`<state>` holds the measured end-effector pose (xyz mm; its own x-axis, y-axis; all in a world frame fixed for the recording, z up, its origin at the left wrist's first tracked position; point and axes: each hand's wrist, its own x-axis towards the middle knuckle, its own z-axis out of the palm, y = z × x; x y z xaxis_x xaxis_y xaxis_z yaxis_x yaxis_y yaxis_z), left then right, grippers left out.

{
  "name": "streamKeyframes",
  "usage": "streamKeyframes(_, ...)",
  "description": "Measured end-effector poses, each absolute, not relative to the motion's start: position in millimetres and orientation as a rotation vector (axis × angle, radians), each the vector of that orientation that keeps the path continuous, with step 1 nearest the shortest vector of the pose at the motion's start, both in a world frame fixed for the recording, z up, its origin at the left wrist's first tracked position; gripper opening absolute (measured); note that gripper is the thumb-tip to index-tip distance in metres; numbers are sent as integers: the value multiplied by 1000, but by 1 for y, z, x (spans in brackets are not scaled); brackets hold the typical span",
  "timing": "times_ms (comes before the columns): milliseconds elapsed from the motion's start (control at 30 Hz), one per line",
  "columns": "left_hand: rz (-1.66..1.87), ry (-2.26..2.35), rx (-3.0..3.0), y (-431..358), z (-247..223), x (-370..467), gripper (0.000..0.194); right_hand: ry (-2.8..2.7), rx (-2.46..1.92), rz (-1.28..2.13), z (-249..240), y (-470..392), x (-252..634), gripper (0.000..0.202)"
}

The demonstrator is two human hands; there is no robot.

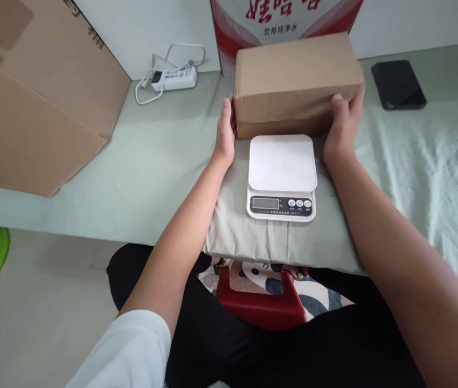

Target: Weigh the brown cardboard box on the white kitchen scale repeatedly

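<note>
A brown cardboard box sits behind the kitchen scale, held between my two hands. My left hand presses flat along its left side, with the thumb up and the other fingers partly hidden. Around the front right corner wraps my right hand, its thumb on the front face and its other fingers out of sight. The white kitchen scale lies between my forearms, its platform bare and its small display dark.
A large cardboard carton stands at the left. A white power strip with a cable lies by the wall. Behind the box is a red and white carton. A black phone rests at right. A red stool is below the table edge.
</note>
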<state>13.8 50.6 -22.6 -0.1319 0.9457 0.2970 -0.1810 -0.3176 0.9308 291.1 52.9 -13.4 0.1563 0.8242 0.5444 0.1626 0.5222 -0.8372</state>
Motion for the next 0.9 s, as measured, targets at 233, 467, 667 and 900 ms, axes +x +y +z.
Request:
streamKeyframes(233,1559,839,1419,-16,35,13,86,-1355,-938,556,53,-10,282,115)
streamKeyframes(467,1481,864,1376,-107,31,7,75,-1389,-1032,559,45,-118,286,97)
streamKeyframes(667,1506,881,1401,-124,16,11,75,-1366,-1041,556,16,-129,283,88)
streamKeyframes(900,1494,941,1392,-125,22,10,75,-1370,-1050,526,21,-127,282,79)
